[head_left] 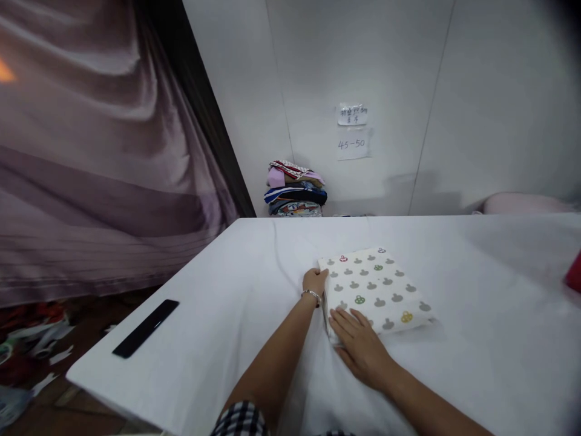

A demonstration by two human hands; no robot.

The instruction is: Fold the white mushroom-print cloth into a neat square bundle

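Observation:
A folded white cloth [370, 287] with a print of grey, green, red and yellow mushroom shapes lies flat on the white table [476, 363]. My left hand [315, 282], with a bracelet at its wrist, grips the cloth's left edge; the thumb shows on top, while the other fingers are mostly hidden. Across the near left corner, my right hand [361, 346] rests palm down, its fingers stretched out over the fabric.
Near the table's left edge lies a flat black strip [146, 328]. Beyond the far edge stands a stack of folded fabrics [296, 189] by the wall. A pinkish curtain [104, 151] hangs at left. Something red [574, 274] shows at the right edge.

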